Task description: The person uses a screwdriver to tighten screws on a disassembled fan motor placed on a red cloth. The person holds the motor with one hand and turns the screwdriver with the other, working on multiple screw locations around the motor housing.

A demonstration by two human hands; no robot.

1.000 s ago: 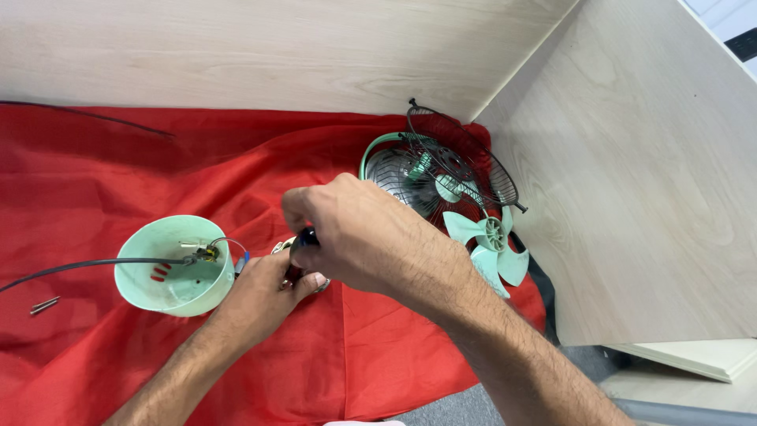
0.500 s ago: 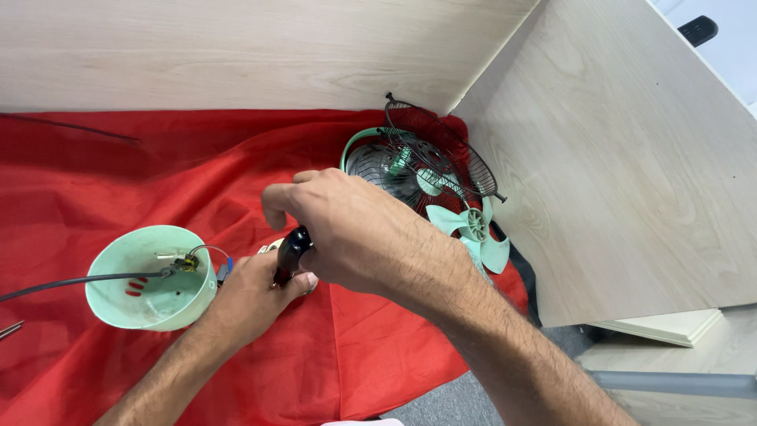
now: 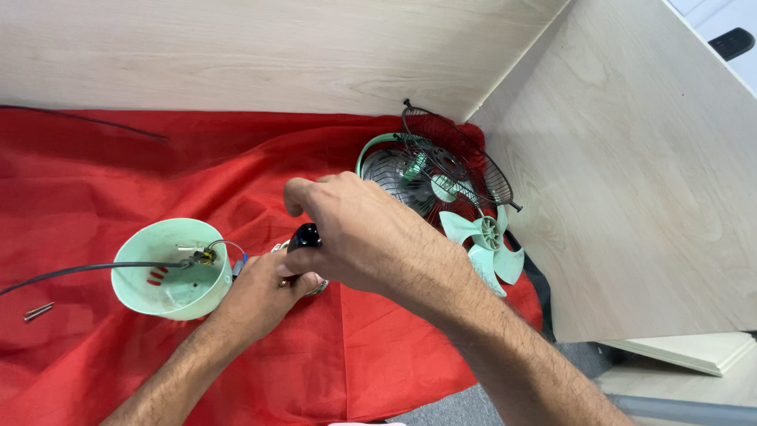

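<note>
Red cloth [image 3: 95, 189] covers the bench, boxed in by pale wood panels [image 3: 631, 181] at the back and on the right. Right hand [image 3: 363, 233] is centre frame, fingers curled shut around a black tool handle [image 3: 305, 237]; only the handle's top end shows, the rest is under the hand, tip not visible. Left hand [image 3: 264, 288] sits just below and left of it, closed over a small metal part [image 3: 315, 285] on the cloth; part mostly hidden, can't tell what it is. Just left of that hand: mint-green housing [image 3: 169, 272], a round shell lying open side up, with red slots in its wall and small wires at its rim. Black cable [image 3: 71, 272] runs from the housing out past the left edge. Two small pins [image 3: 38, 312] lie on the cloth near that edge. To the right, near the corner: black wire grille [image 3: 457, 158] tilted against a green-rimmed fan body [image 3: 378, 162], and a mint blade [image 3: 485, 241] lying in front, well apart from both hands.
</note>
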